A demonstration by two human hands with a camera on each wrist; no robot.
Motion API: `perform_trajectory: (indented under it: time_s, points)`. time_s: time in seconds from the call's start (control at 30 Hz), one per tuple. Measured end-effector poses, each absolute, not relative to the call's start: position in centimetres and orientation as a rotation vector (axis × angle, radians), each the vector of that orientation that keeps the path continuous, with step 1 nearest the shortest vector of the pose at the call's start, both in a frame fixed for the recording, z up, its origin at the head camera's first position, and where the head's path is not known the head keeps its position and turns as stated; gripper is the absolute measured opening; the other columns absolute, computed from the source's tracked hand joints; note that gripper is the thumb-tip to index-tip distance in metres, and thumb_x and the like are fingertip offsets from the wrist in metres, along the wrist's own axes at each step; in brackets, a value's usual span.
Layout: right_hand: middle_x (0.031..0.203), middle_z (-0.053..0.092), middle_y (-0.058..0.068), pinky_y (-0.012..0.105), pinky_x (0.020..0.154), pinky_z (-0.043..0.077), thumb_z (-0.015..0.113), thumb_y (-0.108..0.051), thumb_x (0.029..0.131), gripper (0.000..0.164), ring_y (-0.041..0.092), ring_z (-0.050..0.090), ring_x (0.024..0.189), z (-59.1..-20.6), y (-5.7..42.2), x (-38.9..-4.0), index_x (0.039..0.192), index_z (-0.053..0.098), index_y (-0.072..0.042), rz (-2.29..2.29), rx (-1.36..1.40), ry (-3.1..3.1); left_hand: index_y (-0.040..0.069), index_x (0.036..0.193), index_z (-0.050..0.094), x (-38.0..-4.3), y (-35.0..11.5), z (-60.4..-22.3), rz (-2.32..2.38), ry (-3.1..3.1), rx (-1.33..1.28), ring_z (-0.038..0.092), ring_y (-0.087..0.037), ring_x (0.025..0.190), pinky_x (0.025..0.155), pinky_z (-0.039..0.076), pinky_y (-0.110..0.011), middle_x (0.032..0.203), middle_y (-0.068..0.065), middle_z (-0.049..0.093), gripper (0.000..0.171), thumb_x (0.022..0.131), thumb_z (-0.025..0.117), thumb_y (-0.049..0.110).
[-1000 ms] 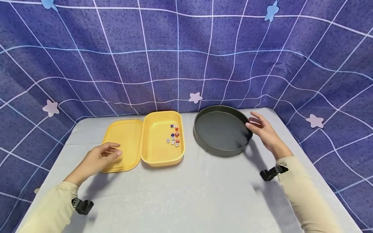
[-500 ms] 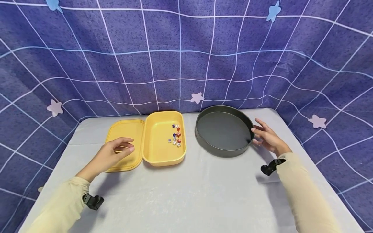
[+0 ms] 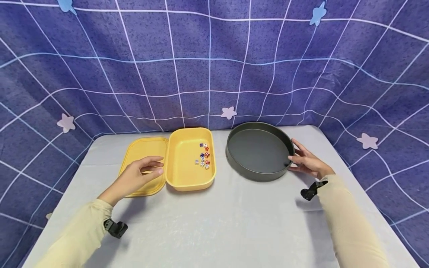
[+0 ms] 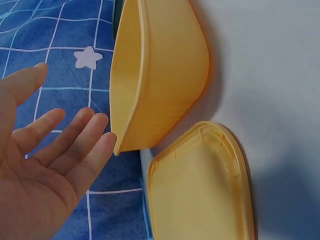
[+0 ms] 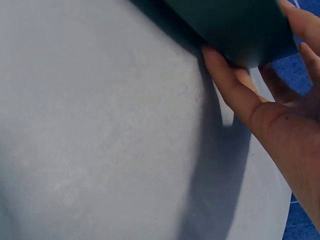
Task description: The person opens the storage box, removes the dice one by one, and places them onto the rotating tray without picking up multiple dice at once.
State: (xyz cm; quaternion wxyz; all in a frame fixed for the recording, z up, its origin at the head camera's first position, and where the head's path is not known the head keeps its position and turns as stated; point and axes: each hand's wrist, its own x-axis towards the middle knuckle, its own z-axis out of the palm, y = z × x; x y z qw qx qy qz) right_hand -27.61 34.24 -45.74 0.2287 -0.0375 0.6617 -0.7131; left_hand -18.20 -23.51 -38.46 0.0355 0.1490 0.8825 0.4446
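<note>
Left hand shifts toward three o'clock, empty, loose; right hand, nearer, pinches black pan at its nine o'clock side.

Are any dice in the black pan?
No: the dice in view all lie in the box, and the pan shows none inside.

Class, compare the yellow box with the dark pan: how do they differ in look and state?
The yellow box is a rounded rectangle, while the dark pan is circular. Small dice lie in the box; none show in the pan. The right hand touches the pan's side, but not the box. Both are open-topped, have raised walls and stand upright on the pale table.
</note>
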Motion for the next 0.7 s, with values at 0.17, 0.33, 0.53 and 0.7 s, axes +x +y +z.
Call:
perform_trajectory:
  time_s: [0.17, 0.33, 0.53, 0.7]
  points:
    - [0.156, -0.017, 0.019, 0.047, 0.092, 0.048, 0.053, 0.001, 0.094, 0.09, 0.042, 0.01, 0.138, -45.8, 34.2, -27.7, 0.153, -0.006, -0.033, -1.953, -0.094, 1.824, 0.0, 0.134, 0.05, -18.5, -23.0, -38.4, 1.466, 2.636, 0.481, 0.061, -0.031, 0.109, 0.084, 0.05, -0.019, 0.122, -0.018, 0.062, 0.051, 0.091, 0.067, 0.022]
    - [0.155, -0.017, 0.02, 0.049, 0.093, 0.047, 0.053, -0.002, 0.096, 0.088, 0.042, 0.007, 0.139, -46.2, 34.0, -27.6, 0.153, -0.006, -0.035, -1.966, -0.084, 1.819, 0.001, 0.134, 0.05, -19.3, -21.9, -38.6, 1.525, 2.604, 0.491, 0.057, -0.037, 0.116, 0.088, 0.051, -0.024, 0.126, -0.019, 0.06, 0.052, 0.089, 0.069, 0.019]
    - [0.155, -0.017, 0.021, 0.051, 0.097, 0.044, 0.051, -0.001, 0.097, 0.086, 0.043, 0.006, 0.14, -46.4, 33.9, -27.5, 0.153, -0.006, -0.035, -1.99, -0.092, 1.795, 0.001, 0.136, 0.049, -20.6, -19.8, -39.0, 1.582, 2.578, 0.416, 0.053, -0.036, 0.122, 0.1, 0.044, -0.042, 0.131, -0.021, 0.055, 0.056, 0.087, 0.071, 0.019]
    - [0.156, -0.016, 0.021, 0.05, 0.096, 0.045, 0.051, 0.001, 0.096, 0.088, 0.043, 0.006, 0.14, -46.4, 34.1, -27.5, 0.153, -0.006, -0.035, -1.991, -0.089, 1.796, -0.002, 0.137, 0.046, -21.9, -17.4, -39.2, 1.663, 2.523, 0.335, 0.049, -0.036, 0.125, 0.105, 0.04, -0.044, 0.136, -0.023, 0.051, 0.058, 0.087, 0.071, 0.013]
